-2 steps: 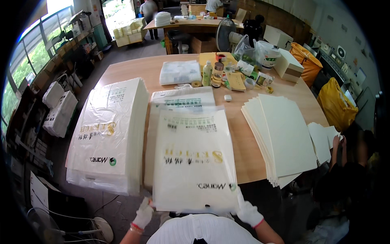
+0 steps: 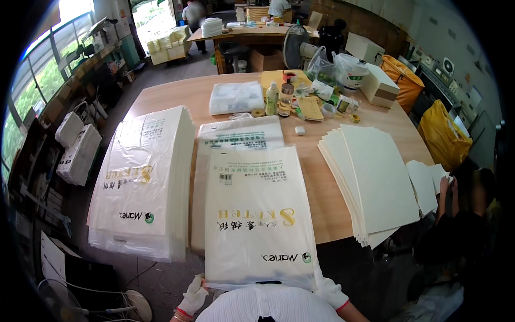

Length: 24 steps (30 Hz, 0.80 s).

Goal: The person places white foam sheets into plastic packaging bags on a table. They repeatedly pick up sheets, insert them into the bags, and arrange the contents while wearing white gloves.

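A printed clear plastic bag with pale paper inside lies in front of me, its near edge close to my body. At the bag's near left corner, my left hand, in a white glove with bare fingertips, is closed on the plastic edge. My gloved right hand is at the near right corner; its fingers lie along the bag's side and partly merge with the white plastic. Beneath the far end of this bag is a pile of similar printed bags.
Left stands a tall stack of filled bags. Fanned pale sheets lie right, near another person's hands. Bottles, tape and a white bucket crowd the far side. A fan stands behind the table.
The bag's near edge has come closer to my body and its plastic is stretched between my hands. Both hands have moved slightly down toward me.
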### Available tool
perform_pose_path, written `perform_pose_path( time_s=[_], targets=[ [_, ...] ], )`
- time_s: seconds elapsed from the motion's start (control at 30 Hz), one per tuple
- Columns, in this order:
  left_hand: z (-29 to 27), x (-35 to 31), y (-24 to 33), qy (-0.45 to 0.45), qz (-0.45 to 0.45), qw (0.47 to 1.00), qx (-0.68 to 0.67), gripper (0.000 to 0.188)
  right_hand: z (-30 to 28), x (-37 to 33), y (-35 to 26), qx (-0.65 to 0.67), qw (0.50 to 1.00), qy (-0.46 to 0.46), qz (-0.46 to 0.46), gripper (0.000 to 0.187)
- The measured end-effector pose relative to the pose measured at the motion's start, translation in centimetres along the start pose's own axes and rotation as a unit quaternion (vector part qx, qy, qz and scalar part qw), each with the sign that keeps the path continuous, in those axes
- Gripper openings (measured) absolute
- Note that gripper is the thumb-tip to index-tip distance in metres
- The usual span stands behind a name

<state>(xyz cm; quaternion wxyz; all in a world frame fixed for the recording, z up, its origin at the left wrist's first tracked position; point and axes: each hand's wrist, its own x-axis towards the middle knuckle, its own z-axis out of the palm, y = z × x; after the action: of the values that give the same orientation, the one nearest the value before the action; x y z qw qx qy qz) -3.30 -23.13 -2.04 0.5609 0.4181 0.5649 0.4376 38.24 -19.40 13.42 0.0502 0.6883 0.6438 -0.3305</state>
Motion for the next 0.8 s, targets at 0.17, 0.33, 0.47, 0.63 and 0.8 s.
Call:
perform_pose_path(
  time_s=[0.17, 0.33, 0.47, 0.63, 0.8],
  targets=[
    [3.5, 5.2, 5.6, 0.036, 0.223, 0.895, 0.385, 0.011, 2.6, 4.9, 0.8, -0.027, 0.958, 0.265, -0.109, 0.058],
    [3.6, 3.3, 5.3, 0.172, 0.120, 0.933, 0.291, 0.001, 4.1, 1.8, 5.9, 0.074, 0.995, 0.008, 0.068, 0.050],
    [5.7, 6.1, 15.0, 0.026, 0.309, 0.917, 0.252, 0.009, 6.0, 7.4, 6.5, 0.609, 0.758, 0.188, 0.138, 0.037],
    [4.0, 5.2, 25.6, 0.001, 0.414, 0.893, 0.174, 0.014, 7.0, 9.1, -1.2, 0.787, 0.613, 0.004, -0.068, 0.036],
    [-5.0, 2.0, 29.1, 0.191, 0.547, 0.809, -0.101, 0.013, 6.1, 12.9, -15.8, 0.747, 0.630, -0.071, -0.199, 0.040]
  ],
)
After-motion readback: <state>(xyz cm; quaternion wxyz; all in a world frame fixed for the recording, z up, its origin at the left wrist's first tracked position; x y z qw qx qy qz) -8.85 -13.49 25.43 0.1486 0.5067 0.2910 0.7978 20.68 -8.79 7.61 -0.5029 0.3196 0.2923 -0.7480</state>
